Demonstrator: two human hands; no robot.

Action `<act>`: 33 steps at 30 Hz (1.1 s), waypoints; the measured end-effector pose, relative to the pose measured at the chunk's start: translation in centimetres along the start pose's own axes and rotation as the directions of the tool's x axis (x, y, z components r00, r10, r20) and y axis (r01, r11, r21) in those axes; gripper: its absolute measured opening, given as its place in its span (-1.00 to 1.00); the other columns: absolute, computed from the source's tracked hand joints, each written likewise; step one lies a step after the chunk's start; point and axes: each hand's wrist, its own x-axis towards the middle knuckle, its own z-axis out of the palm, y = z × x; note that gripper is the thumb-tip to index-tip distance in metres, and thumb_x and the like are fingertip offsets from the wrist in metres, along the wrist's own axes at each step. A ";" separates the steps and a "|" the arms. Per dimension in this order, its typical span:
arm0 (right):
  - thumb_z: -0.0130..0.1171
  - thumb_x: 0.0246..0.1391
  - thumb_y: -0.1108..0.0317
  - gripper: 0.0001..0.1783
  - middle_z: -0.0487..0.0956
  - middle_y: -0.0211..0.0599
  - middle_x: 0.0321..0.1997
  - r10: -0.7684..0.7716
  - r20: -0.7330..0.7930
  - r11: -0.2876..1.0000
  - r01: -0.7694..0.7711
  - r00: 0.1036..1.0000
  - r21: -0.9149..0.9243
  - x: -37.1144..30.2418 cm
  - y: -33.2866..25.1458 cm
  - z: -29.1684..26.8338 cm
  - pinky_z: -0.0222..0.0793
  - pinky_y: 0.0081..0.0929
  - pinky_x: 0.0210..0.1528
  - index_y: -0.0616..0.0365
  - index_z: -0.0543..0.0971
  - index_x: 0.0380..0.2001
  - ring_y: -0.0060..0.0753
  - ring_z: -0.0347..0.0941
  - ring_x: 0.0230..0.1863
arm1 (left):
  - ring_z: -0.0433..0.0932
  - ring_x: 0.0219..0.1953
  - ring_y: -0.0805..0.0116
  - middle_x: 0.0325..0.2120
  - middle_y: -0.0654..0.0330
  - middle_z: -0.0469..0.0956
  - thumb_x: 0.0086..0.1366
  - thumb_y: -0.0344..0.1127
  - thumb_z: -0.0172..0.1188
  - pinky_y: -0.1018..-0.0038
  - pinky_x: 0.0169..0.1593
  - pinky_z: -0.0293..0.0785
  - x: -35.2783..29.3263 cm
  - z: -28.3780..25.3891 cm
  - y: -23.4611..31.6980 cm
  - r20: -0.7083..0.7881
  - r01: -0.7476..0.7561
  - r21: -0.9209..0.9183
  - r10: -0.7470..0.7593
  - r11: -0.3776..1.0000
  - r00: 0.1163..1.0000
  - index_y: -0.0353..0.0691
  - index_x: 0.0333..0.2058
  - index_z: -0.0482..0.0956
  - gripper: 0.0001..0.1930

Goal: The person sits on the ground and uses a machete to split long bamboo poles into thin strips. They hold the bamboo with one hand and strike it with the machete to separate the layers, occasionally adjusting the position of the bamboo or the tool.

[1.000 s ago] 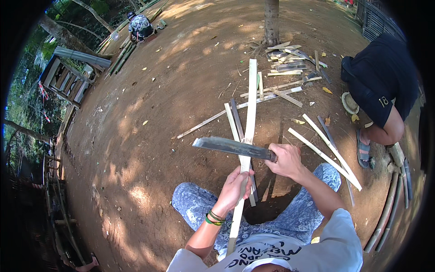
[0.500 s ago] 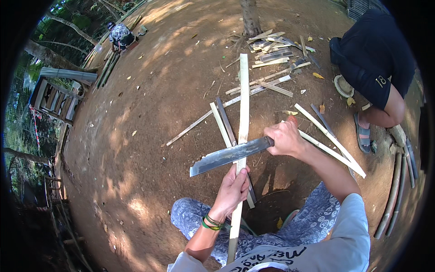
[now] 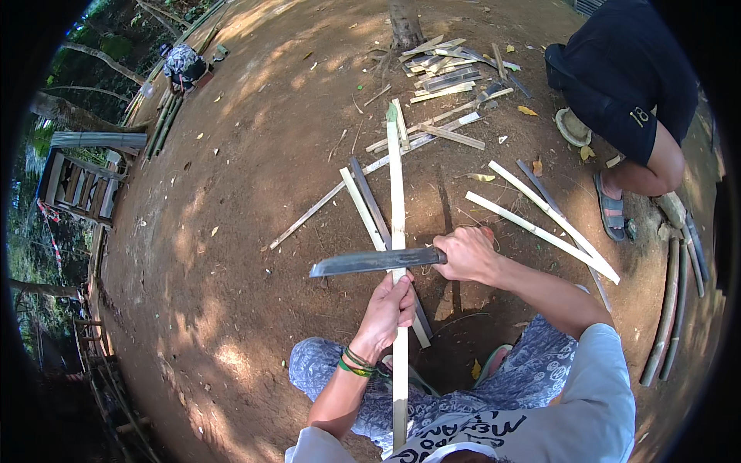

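My left hand (image 3: 384,310) is closed around a long, pale bamboo strip (image 3: 397,193), which runs from my lap out over the ground. A small green patch shows at the strip's far end. My right hand (image 3: 465,255) grips the handle of a machete (image 3: 363,262) with a broad, dark blade. Just beyond my left thumb, the blade lies crosswise over the strip, its tip pointing left. Whether its edge cuts into the bamboo cannot be made out. Below the strip, a pale slat (image 3: 363,202) and a dark slat (image 3: 371,202) lie on the dirt.
A pile of split bamboo (image 3: 448,77) lies by the tree trunk (image 3: 404,27). More strips (image 3: 532,226) rest right of my hands. A person in dark clothes (image 3: 617,77) crouches at the right, near bamboo poles (image 3: 662,316). Another person (image 3: 184,65) works far left.
The machete has turned from a slant to nearly level and sits closer to my left hand. A green patch now shows at the strip's far end. The view has shifted slightly.
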 end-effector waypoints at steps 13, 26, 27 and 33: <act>0.25 -0.17 0.22 -0.75 0.58 0.06 -0.61 0.085 -0.022 0.995 -0.084 0.996 0.056 1.0 0.9 1.0 0.54 -0.04 -0.35 0.22 0.63 -0.52 0.13 0.59 -0.50 | 0.07 -0.72 0.64 -0.63 0.42 0.16 0.54 -0.30 -0.14 0.65 -0.67 0.01 0.4 0.0 -0.1 0.023 0.049 -0.006 -0.048 0.999 0.999 -0.14 -0.16 0.36 -0.89; 0.20 -0.11 0.13 -0.59 0.63 0.26 -0.33 0.369 0.562 0.741 -0.599 0.740 0.303 -6.0 1.7 9.2 0.50 0.00 -0.06 0.33 0.68 -0.38 0.26 0.60 -0.18 | 0.63 -0.20 0.18 -0.10 -0.08 0.52 0.48 -0.25 -0.14 0.36 -0.14 0.68 -1.8 -3.0 -1.6 0.134 0.345 0.012 -0.344 0.938 0.929 -0.44 0.22 0.17 -0.54; 0.20 -0.11 0.13 -0.59 0.63 0.26 -0.34 0.382 0.540 0.732 -0.602 0.750 0.319 -6.1 2.0 9.6 0.51 -0.01 -0.07 0.33 0.68 -0.38 0.25 0.60 -0.20 | 0.56 -0.03 0.04 0.06 -0.19 0.43 0.48 -0.12 -0.17 0.23 0.05 0.59 -2.5 -2.6 -0.8 0.250 0.311 -0.068 -0.285 0.948 0.925 -0.45 0.30 0.05 -0.41; 0.22 -0.08 0.10 -0.56 0.63 0.25 -0.37 0.411 0.479 0.664 -0.614 0.776 0.426 -4.9 0.9 9.4 0.51 -0.06 -0.09 0.37 0.67 -0.39 0.18 0.62 -0.22 | 0.53 -0.12 0.05 -0.06 -0.22 0.48 0.39 0.37 -0.32 0.30 0.04 0.44 -9.0 1.7 -1.7 -0.008 -0.394 -0.122 0.396 0.911 0.918 -0.40 0.24 0.26 -0.14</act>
